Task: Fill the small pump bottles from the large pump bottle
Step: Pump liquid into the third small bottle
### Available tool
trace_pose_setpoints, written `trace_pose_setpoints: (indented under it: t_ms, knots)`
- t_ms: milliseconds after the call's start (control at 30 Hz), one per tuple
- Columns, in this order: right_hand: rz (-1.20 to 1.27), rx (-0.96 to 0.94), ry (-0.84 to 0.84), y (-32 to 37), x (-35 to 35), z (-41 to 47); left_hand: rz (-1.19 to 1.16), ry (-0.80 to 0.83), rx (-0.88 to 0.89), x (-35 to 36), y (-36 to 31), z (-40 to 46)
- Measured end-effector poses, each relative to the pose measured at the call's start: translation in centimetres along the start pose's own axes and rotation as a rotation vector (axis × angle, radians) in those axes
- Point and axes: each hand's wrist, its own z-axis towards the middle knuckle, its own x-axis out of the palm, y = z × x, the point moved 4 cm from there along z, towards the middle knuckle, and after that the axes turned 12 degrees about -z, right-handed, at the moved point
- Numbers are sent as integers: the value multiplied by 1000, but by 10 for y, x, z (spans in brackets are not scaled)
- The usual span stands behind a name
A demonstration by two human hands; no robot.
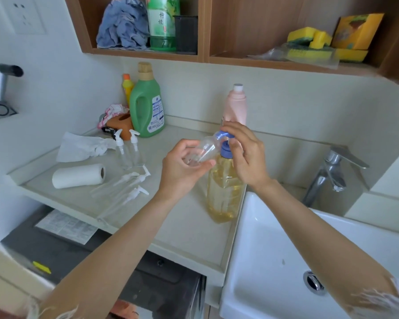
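Note:
The large pump bottle point(225, 192), clear with yellow liquid and a blue pump head, stands on the counter beside the sink. My left hand point(182, 171) grips a small clear bottle point(204, 149), tilted with its open neck up against the blue spout. My right hand point(247, 155) rests over the blue pump head point(224, 135), fingers curled on it. Two small pump bottles point(129, 150) stand upright further left. Several more small bottles with white pumps point(124, 189) lie flat on the counter.
A paper towel roll point(78, 176) and crumpled tissue point(83, 146) lie at the left. A green detergent jug point(148, 104) and pink bottle point(236, 104) stand by the wall. The white sink point(274, 249) and faucet point(332, 171) are right. Shelves hang overhead.

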Motion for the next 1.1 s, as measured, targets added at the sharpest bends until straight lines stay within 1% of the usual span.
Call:
trace_pose_setpoints:
  t_ms: [133,267,400,500,667,700,767,833,967,1100]
  knots:
    - [20,15,-70,-3,11,-11,42,-23,11,-3,9,-1]
    - [31,7,-82,-5,12,-17,50,-18,3,-2,14,-2]
    - [13,22,-47,0,9,-15,75,-35,-15,-3,13,-2]
    - [-11,9,-1,7,1,-7,92,-16,-35,-6,8,-2]
    - [-24,-28,124,12,-10,22,-9,5,-13,-5,-2,-2]
    - [-38,-50,110,11,-10,21,-50,12,-35,-4,-2,-3]
    - [-46,-75,23,9,-7,12,-130,15,-98,-3,1,-6]
    - [-17,-54,-42,6,0,3,-171,4,-144,-4,3,-7]
    - [-9,-23,-97,2,10,-13,-163,18,-198,-8,10,-8]
    - [-59,-19,-77,5,9,-13,-146,33,-248,-7,14,-8]
